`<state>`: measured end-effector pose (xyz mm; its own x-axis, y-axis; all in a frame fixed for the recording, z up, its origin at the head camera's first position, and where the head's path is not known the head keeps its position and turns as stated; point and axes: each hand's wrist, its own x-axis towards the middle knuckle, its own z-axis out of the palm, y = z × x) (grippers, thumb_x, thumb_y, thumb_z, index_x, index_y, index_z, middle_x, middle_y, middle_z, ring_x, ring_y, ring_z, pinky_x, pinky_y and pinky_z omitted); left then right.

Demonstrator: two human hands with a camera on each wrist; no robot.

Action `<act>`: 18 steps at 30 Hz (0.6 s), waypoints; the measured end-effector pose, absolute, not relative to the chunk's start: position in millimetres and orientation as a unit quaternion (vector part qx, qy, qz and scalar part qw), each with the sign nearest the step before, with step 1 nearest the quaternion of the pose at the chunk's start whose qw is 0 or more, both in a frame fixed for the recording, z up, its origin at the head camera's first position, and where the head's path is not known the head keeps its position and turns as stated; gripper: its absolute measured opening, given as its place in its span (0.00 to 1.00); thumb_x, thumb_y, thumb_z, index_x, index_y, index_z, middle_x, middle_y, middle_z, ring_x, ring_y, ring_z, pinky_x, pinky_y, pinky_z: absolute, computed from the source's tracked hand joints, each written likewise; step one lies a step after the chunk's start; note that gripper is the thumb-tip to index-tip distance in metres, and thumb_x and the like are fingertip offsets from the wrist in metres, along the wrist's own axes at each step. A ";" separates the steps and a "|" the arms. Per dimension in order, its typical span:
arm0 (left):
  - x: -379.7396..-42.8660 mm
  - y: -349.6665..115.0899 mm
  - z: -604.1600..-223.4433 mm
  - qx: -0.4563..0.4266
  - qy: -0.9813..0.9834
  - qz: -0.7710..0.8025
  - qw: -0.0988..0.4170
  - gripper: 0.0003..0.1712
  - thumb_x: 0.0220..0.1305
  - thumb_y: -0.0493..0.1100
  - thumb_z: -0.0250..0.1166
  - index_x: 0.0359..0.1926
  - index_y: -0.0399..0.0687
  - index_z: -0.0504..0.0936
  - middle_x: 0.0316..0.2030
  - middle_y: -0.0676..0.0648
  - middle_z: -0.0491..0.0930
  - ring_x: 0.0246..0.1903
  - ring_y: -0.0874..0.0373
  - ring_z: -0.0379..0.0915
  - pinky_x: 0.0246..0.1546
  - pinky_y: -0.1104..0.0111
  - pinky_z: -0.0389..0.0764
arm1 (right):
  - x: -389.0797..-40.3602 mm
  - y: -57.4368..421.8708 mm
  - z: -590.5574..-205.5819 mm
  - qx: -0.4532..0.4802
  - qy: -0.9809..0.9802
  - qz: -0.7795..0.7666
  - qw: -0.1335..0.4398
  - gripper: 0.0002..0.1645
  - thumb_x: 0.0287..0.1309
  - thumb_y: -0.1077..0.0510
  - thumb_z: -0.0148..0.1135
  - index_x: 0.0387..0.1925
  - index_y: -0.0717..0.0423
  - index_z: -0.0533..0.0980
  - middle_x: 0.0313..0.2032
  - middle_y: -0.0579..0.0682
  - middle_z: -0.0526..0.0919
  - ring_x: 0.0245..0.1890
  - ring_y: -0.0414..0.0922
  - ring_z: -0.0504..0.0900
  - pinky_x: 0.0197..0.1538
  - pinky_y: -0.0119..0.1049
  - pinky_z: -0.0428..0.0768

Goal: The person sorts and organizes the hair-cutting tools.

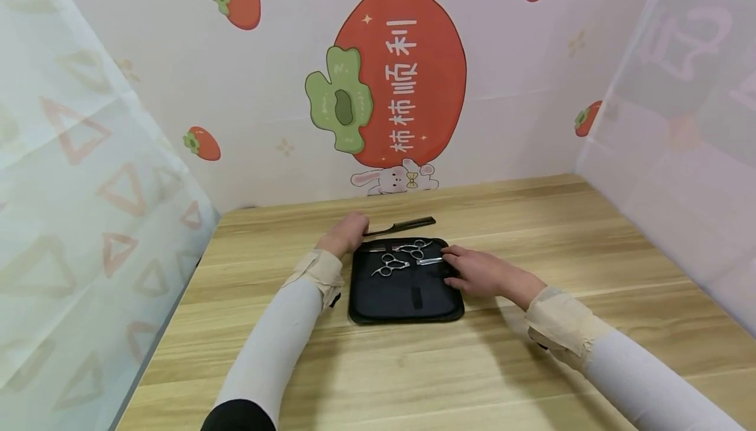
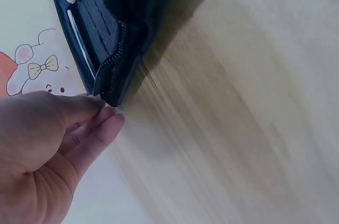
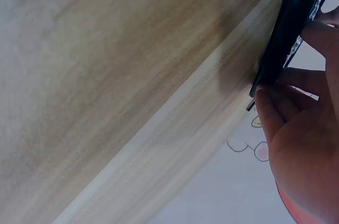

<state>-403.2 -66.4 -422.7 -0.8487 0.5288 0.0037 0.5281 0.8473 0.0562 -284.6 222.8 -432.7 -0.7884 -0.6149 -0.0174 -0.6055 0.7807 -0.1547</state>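
A black zip-up case [image 1: 384, 306] lies open on the wooden table. Inside it are two pairs of silver hairdressing scissors: one pair [image 1: 388, 266] near the middle, the other [image 1: 418, 245] toward the far edge. A slim silver piece [image 1: 429, 261] sits by the right side. My left hand [image 1: 348, 231] pinches the case's far left corner between thumb and fingertips, by the end of the zip [image 2: 119, 49]. On the right edge, my right hand [image 1: 481, 270] holds the case with fingers and thumb. Just beyond the case lies a black comb [image 1: 413, 223] with a thin tail.
The wooden tabletop [image 1: 401, 378] reaches back to a wall covering [image 1: 266, 77] printed with persimmons and a rabbit. Patterned sheets hang at the left [image 1: 77, 188] and right [image 1: 697, 155] of the table.
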 end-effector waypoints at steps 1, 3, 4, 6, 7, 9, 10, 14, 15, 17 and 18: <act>-403.5 -67.5 -423.1 0.280 0.960 0.028 -0.001 0.16 0.48 0.24 0.54 0.15 0.47 0.65 0.21 0.51 0.63 0.24 0.57 0.59 0.26 0.68 0.65 | -284.2 222.5 -432.2 -0.323 0.943 -0.070 0.035 0.35 0.61 0.47 0.55 0.60 0.69 0.65 0.62 0.62 0.64 0.58 0.56 0.68 0.57 0.49 0.68; -404.1 -69.9 -423.8 0.291 0.956 0.031 -0.010 0.18 0.47 0.23 0.54 0.14 0.47 0.62 0.18 0.52 0.58 0.22 0.57 0.56 0.24 0.68 0.61 | -283.4 222.3 -431.1 -0.321 0.944 -0.068 0.040 0.34 0.62 0.47 0.55 0.60 0.68 0.65 0.62 0.62 0.63 0.58 0.56 0.68 0.57 0.49 0.67; -404.0 -71.5 -423.7 0.294 0.955 0.034 -0.013 0.19 0.47 0.24 0.54 0.13 0.48 0.61 0.18 0.52 0.56 0.22 0.57 0.54 0.23 0.68 0.59 | -283.2 221.9 -430.4 -0.319 0.944 -0.067 0.042 0.34 0.62 0.47 0.55 0.60 0.68 0.65 0.62 0.62 0.63 0.59 0.56 0.68 0.57 0.49 0.67; -403.2 -75.0 -423.3 0.298 0.953 0.041 -0.017 0.19 0.46 0.24 0.54 0.12 0.48 0.60 0.17 0.52 0.54 0.21 0.57 0.52 0.23 0.67 0.58 | -282.5 221.2 -429.1 -0.317 0.945 -0.067 0.044 0.34 0.62 0.47 0.55 0.60 0.68 0.65 0.62 0.61 0.63 0.59 0.56 0.68 0.58 0.49 0.67; -402.8 -76.7 -422.9 0.300 0.953 0.047 -0.018 0.18 0.46 0.24 0.54 0.12 0.48 0.61 0.16 0.52 0.55 0.21 0.57 0.53 0.23 0.67 0.58 | -282.3 221.0 -428.5 -0.316 0.945 -0.067 0.045 0.34 0.62 0.47 0.55 0.61 0.68 0.65 0.62 0.61 0.63 0.59 0.56 0.68 0.58 0.49 0.67; -401.3 -80.0 -421.8 0.301 0.952 0.057 -0.021 0.16 0.47 0.25 0.55 0.13 0.47 0.64 0.17 0.52 0.58 0.21 0.58 0.55 0.24 0.68 0.61 | -281.8 220.6 -427.6 -0.316 0.945 -0.069 0.045 0.34 0.62 0.48 0.55 0.60 0.68 0.65 0.62 0.61 0.63 0.59 0.56 0.68 0.58 0.49 0.67; -400.1 -81.7 -420.9 0.302 0.951 0.063 -0.022 0.15 0.48 0.26 0.56 0.14 0.46 0.67 0.17 0.52 0.60 0.21 0.57 0.57 0.24 0.67 0.62 | -281.6 220.4 -427.4 -0.316 0.945 -0.069 0.044 0.34 0.62 0.48 0.55 0.60 0.68 0.65 0.62 0.61 0.64 0.59 0.56 0.68 0.58 0.49 0.67; -394.9 -86.9 -416.7 0.305 0.949 0.069 -0.031 0.07 0.51 0.29 0.60 0.22 0.43 0.76 0.22 0.51 0.71 0.26 0.57 0.67 0.30 0.66 0.71 | -281.8 220.1 -427.7 -0.319 0.944 -0.072 0.042 0.34 0.61 0.48 0.55 0.60 0.69 0.65 0.62 0.62 0.64 0.58 0.56 0.68 0.58 0.49 0.67; -393.2 -87.8 -415.3 0.307 0.949 0.067 -0.034 0.05 0.51 0.30 0.61 0.24 0.43 0.78 0.24 0.50 0.74 0.28 0.57 0.70 0.32 0.66 0.73 | -282.1 220.2 -428.1 -0.319 0.944 -0.072 0.042 0.34 0.61 0.48 0.55 0.60 0.69 0.65 0.62 0.62 0.64 0.58 0.56 0.68 0.58 0.49 0.67; -389.1 -88.7 -411.7 0.310 0.948 0.063 -0.031 0.04 0.53 0.31 0.62 0.26 0.44 0.79 0.26 0.50 0.76 0.30 0.57 0.72 0.34 0.66 0.74 | -283.0 220.9 -428.5 -0.317 0.944 -0.073 0.047 0.34 0.61 0.47 0.55 0.60 0.68 0.65 0.62 0.61 0.64 0.59 0.56 0.68 0.58 0.49 0.67; -386.8 -88.9 -410.0 0.311 0.948 0.062 -0.029 0.04 0.53 0.31 0.62 0.27 0.43 0.80 0.26 0.50 0.76 0.30 0.57 0.72 0.34 0.66 0.74 | -283.3 221.5 -428.8 -0.318 0.944 -0.074 0.047 0.34 0.61 0.48 0.55 0.60 0.68 0.65 0.62 0.61 0.64 0.58 0.56 0.68 0.58 0.49 0.67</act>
<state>-386.8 -88.9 -410.0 -0.8054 0.5853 0.0937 0.5925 0.7994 0.0997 -283.3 221.5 -428.8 -0.7932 -0.6075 -0.0412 -0.5937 0.7866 -0.1695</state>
